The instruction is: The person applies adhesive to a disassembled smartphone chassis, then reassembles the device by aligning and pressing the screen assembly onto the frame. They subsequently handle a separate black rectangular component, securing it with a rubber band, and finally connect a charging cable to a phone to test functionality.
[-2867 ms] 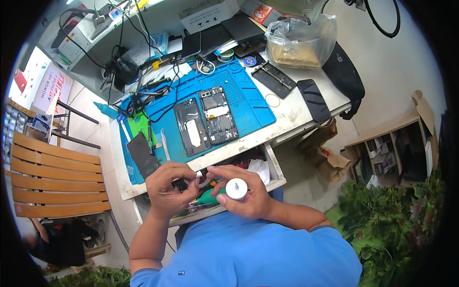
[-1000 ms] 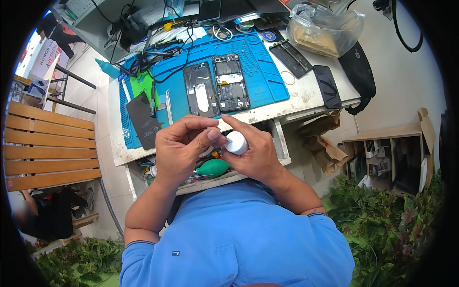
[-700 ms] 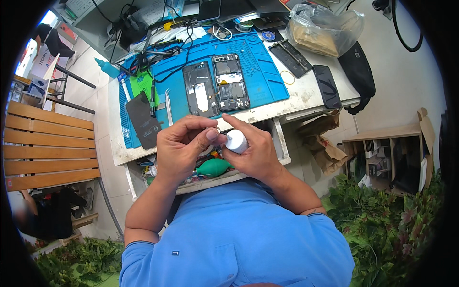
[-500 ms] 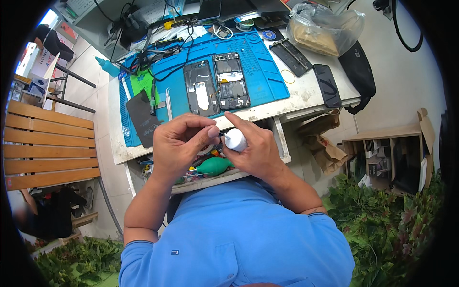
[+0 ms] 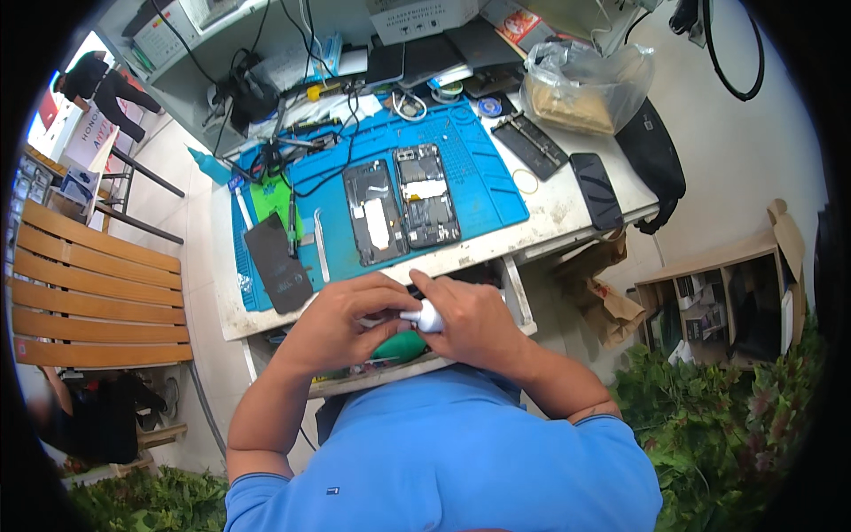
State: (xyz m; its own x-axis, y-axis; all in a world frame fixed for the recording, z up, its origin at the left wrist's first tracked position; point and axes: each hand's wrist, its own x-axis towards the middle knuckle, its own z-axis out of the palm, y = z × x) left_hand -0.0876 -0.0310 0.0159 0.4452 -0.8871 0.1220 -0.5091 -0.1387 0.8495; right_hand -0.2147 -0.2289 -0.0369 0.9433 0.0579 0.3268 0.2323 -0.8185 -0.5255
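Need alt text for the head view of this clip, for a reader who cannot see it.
A person in a blue shirt holds a small white bottle with the left hand and right hand together above an open drawer at the workbench edge. Beyond, two opened phones lie side by side on a blue work mat among cables and tools.

Both forearms enter from the near edge and converge toward the centre. The left hand [image 5: 341,321] lies palm down, fingers curled and pointing right, knuckles toward the far side. The right hand [image 5: 474,324] is turned inward, fingers bent leftward, with its index finger extended toward the far left. The fingertips of both hands meet at the centre, touching one another. Both wrists are roughly straight. The elbows are bent and spread outward, left elbow near left, right elbow near right.
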